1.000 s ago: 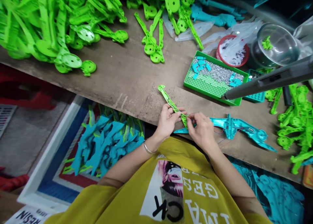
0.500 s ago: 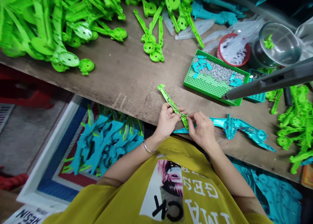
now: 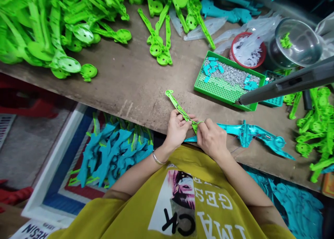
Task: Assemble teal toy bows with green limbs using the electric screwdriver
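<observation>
My left hand [image 3: 177, 128] is closed around the middle of a narrow bright-green plastic limb [image 3: 173, 100], which points up and to the left. A thin cord [image 3: 184, 114] runs along the inside of the limb. My right hand [image 3: 212, 136] is pinched at the limb's lower end, where a strand of the cord loops into its fingers. That hand hides the limb's lower tip. Under and beside my right hand, a turquoise bow-shaped plastic shell [image 3: 245, 133] lies on the table, with small parts and thin wires in it.
A green basket [image 3: 219, 89] holds metal bits and turquoise pieces. Behind it stand a red basket [image 3: 262, 60] and a steel bowl [image 3: 300, 47]. A grey bar [image 3: 281, 87] slants in from the right. Green limbs [image 3: 44, 30] pile up at left; turquoise shells [image 3: 112, 152] fill a box below.
My right hand has turned slightly and shifted left over the limb's lower end, covering more of it. The cord loop now stands out by its fingers. My left hand keeps its hold.
</observation>
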`<state>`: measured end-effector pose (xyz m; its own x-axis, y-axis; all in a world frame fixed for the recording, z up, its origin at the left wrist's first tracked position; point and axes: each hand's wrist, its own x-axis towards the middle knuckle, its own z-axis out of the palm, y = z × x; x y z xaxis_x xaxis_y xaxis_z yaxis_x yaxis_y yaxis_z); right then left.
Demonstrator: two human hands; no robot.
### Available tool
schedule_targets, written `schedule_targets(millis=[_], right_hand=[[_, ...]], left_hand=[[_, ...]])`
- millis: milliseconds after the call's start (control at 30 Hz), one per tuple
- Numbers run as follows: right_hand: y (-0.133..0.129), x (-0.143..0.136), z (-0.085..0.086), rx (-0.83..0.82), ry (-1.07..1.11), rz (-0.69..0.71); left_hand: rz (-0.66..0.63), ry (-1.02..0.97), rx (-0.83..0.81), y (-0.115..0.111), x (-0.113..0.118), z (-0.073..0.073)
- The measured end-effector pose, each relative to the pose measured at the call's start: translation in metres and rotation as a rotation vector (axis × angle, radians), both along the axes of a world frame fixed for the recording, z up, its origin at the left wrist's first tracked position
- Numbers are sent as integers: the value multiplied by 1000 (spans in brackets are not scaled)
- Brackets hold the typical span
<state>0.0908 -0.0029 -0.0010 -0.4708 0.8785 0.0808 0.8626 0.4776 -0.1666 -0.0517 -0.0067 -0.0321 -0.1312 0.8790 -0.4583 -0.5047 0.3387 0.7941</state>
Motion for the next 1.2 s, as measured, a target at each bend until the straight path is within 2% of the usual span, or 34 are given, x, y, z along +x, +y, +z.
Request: schedule_targets(millis=[100, 233, 333, 467, 567, 667, 733, 767, 833, 867, 1000, 1200], right_hand=[[-7, 7, 4, 10, -47, 91], [-16, 22, -3, -1, 183, 132], [-13, 31, -8, -64, 402, 36], [2, 36, 0, -252, 474, -70], [11, 36, 7, -333, 442, -85], [15, 34, 6, -321, 408, -112], [15, 32, 2, -309, 386, -118], [14, 32, 1, -307, 371, -117], [15, 31, -1, -310, 337, -110], [15, 31, -1, -310, 325, -101], [19, 39, -1, -284, 334, -48], [22, 55, -4, -221, 324, -79]], left_hand=[[-1, 9, -3, 0, 0, 0], [-3, 23, 4, 0, 0, 2], [-9, 37, 9, 1, -1, -1], [-27, 151, 38, 2, -10, -7], [-53, 431, 88, -2, -20, -3], [-77, 943, 270, -13, -23, 8], [-226, 1187, 494, -22, -18, 12], [-333, 1241, 603, -25, -14, 12], [-504, 1263, 746, -30, -6, 9], [-540, 1264, 770, -30, -3, 6], [-563, 1233, 721, -28, 2, -1], [-580, 1132, 649, -25, -3, 1]])
